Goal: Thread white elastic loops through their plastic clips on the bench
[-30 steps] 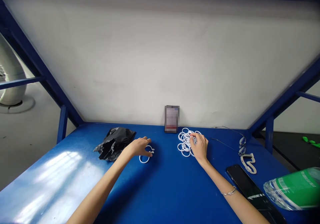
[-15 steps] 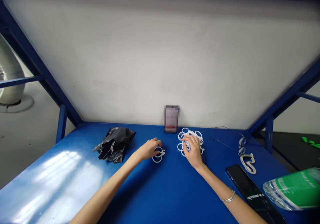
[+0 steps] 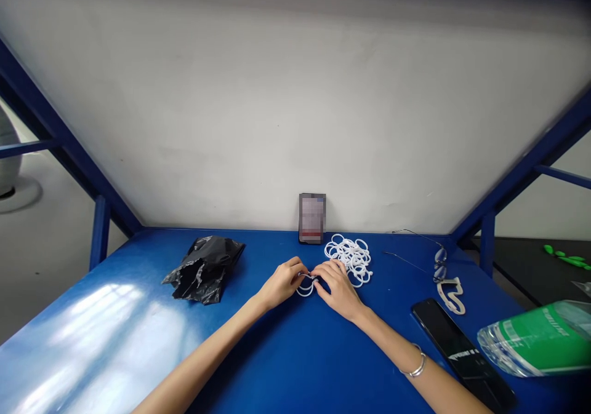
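My left hand (image 3: 282,283) is closed in a pinch on thin white plastic rings (image 3: 305,295) just above the blue table. My right hand (image 3: 340,292) meets it from the other side, its thumb and fingers pinching the same rings where their small tabs are. Fingertips cover part of the rings, so how they are joined there is hidden. Just behind my right hand lies a loose pile of white rings (image 3: 347,251), several overlapping each other.
A crumpled black plastic bag (image 3: 207,266) lies at left. A phone (image 3: 312,218) leans on the wall behind. To the right are eyeglasses (image 3: 440,265), a white curved piece (image 3: 451,297), a black phone (image 3: 462,352) and a green-labelled bottle (image 3: 535,340) on its side.
My right hand has left the pile and moved left to the rings in my left hand. Both hands now touch those rings. The view has shifted slightly.
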`<state>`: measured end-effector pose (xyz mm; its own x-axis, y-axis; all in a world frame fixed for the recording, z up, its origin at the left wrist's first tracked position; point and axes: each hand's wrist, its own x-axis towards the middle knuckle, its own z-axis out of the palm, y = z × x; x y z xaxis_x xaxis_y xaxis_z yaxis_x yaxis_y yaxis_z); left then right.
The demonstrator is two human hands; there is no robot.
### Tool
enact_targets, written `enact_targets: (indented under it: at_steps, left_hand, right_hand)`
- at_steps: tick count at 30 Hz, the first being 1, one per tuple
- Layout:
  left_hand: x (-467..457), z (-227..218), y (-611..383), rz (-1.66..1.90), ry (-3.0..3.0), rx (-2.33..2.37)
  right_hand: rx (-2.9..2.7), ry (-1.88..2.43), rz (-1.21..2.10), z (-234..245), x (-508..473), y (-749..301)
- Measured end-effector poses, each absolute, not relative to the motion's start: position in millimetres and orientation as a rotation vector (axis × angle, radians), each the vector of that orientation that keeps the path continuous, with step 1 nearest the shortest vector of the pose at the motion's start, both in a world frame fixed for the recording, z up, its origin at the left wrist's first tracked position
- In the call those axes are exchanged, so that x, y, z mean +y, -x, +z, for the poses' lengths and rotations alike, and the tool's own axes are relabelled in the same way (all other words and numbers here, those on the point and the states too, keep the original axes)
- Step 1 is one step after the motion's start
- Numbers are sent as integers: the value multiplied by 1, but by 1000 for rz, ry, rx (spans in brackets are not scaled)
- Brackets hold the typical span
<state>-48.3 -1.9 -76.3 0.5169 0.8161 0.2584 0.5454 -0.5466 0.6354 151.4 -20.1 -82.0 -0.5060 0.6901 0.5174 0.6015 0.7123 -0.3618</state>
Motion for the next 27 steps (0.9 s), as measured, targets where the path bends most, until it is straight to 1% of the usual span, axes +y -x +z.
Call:
enact_targets:
  at_steps: [6,13,21,27]
  left_hand:
    - [-6,-73,45,920,-2184,1081]
    - [-17,-74,42,896,-2290,1079]
    - [-17,-71,40,1028,-2130,1078]
    - [-19,-72,33,981,-1799,1147]
  right_hand:
    - [-2173,964,179,-82,-18,-152]
    - [-2006,974,200,-79,-20,-153]
    - [-1876,937,471,-79,-25,-148]
    - [-1796,979,650,-78,-30,-145]
